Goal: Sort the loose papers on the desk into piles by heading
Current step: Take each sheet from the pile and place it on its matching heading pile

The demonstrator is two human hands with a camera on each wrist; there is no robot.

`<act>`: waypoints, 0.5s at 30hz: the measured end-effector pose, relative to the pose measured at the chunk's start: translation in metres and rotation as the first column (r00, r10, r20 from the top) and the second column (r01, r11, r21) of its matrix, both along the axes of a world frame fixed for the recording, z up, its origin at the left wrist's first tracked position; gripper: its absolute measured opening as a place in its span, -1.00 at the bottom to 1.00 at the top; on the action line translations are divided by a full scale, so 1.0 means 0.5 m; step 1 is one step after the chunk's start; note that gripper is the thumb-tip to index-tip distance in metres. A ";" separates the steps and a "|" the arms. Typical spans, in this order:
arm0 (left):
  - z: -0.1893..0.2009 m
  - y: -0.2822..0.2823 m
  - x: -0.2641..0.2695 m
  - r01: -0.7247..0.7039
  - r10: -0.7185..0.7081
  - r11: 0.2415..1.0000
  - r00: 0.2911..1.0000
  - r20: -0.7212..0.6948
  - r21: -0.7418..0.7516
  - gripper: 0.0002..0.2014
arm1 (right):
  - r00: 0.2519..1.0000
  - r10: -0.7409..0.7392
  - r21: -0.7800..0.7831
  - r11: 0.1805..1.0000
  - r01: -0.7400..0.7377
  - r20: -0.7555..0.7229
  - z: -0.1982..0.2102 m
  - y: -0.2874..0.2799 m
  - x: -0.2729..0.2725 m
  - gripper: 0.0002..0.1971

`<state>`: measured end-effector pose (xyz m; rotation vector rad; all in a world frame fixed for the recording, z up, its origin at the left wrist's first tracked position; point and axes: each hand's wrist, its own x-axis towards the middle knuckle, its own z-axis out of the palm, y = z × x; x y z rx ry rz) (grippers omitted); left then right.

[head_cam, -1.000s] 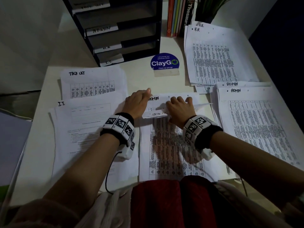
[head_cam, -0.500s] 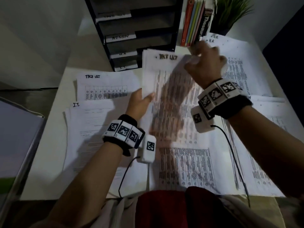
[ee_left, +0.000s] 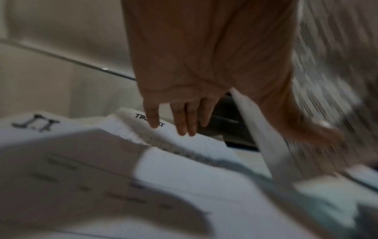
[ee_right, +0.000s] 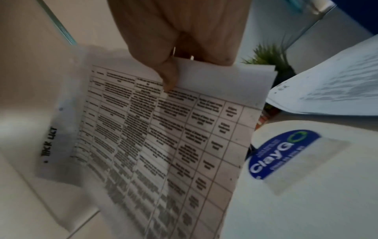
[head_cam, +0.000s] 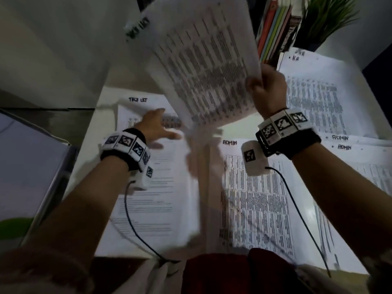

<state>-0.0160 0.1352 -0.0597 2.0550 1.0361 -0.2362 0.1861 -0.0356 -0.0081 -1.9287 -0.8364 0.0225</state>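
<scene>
We count 2 hands. R hand (head_cam: 267, 90) pinches a lifted sheet (head_cam: 203, 60), thumb on the printed face and fingers curled behind its edge; wrist cam shows the thumb (ee_right: 168, 76) on the table grid and the heading "TASK LIST". Sheet is in the air, tilted, above the ClayGo sticker (ee_right: 284, 153) on the desk (head_cam: 239, 126).

L hand (head_cam: 156, 126) is spread, fingers straight, holding nothing, hovering over the task-list pile (head_cam: 140, 102) left of the sticker; whether the fingertips (ee_left: 182, 127) touch paper we can't tell, too blurred.

Piles we can read by heading: 1 task-list, 1 I.T. pile (ee_left: 36, 124) nearer the person than it, 1 H.R. pile (head_cam: 318, 85) right of the sticker, and ADMIN sheets (head_cam: 254, 198) nearer the person than the sticker, at least 3 headings showing. Sheets per pile: can't count.

Behind the sticker: a row of books (head_cam: 275, 28) and 1 plant (head_cam: 326, 20).
</scene>
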 end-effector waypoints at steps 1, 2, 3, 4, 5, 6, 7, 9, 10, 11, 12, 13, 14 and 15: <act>-0.003 0.004 -0.008 0.161 -0.133 0.978 0.971 -0.198 0.131 0.08 | 1.000 0.008 0.049 0.999 -0.007 -0.021 0.008 0.016 0.001 -0.78; -0.004 0.007 -0.018 0.307 -0.212 0.926 0.904 -0.371 0.219 0.15 | 0.998 0.030 0.108 0.994 -0.024 -0.051 0.016 0.032 -0.001 -0.77; -0.011 0.008 -0.027 0.412 -0.242 0.875 0.827 -0.508 0.253 0.17 | 0.993 0.068 0.172 0.984 -0.050 -0.098 0.023 0.048 -0.003 -0.79; -0.017 0.008 -0.036 0.472 -0.246 0.836 0.778 -0.578 0.279 0.14 | 0.983 0.110 0.223 0.972 -0.075 -0.148 0.029 0.064 -0.007 -0.83; -0.026 0.008 -0.043 0.499 -0.241 0.815 0.755 -0.610 0.295 0.11 | 0.970 0.155 0.268 0.958 -0.102 -0.185 0.034 0.078 -0.011 -0.86; -0.038 0.010 -0.049 0.513 -0.237 0.802 0.742 -0.627 0.305 0.08 | 0.958 0.194 0.307 0.944 -0.123 -0.212 0.038 0.090 -0.018 -0.81; -0.038 0.006 -0.052 0.516 -0.227 0.796 0.739 -0.634 0.317 0.05 | 0.943 0.221 0.334 0.933 -0.131 -0.248 0.039 0.103 -0.026 -0.75; -0.040 0.004 -0.049 0.507 -0.216 0.793 0.751 -0.624 0.337 -0.02 | 0.906 0.253 0.361 0.924 -0.123 -0.339 0.031 0.128 -0.040 -0.75; -0.035 0.004 -0.046 0.499 -0.225 0.803 0.760 -0.610 0.326 -0.08 | 0.883 0.263 0.369 0.923 -0.112 -0.389 0.022 0.140 -0.045 -0.73; -0.028 0.005 -0.044 0.485 -0.238 0.821 0.771 -0.591 0.302 -0.18 | 0.856 0.266 0.363 0.927 -0.100 -0.444 0.009 0.150 -0.050 -0.70; -0.022 0.008 -0.044 0.461 -0.254 0.839 0.801 -0.542 0.289 -0.32 | 0.829 0.259 0.340 0.936 -0.089 -0.496 -0.003 0.156 -0.058 -0.67; -0.011 0.007 -0.047 0.437 -0.266 0.855 0.832 -0.488 0.278 -0.45 | 0.802 0.253 0.306 0.948 -0.092 -0.541 -0.019 0.159 -0.064 -0.68; 0.000 0.005 -0.053 0.417 -0.280 0.863 0.864 -0.419 0.285 -0.54 | 0.770 0.247 0.263 0.959 -0.106 -0.589 -0.040 0.161 -0.069 -0.69; 0.014 0.003 -0.061 0.396 -0.280 0.868 0.889 -0.362 0.300 -0.56 | 0.731 0.238 0.218 0.968 -0.125 -0.639 -0.065 0.161 -0.075 -0.69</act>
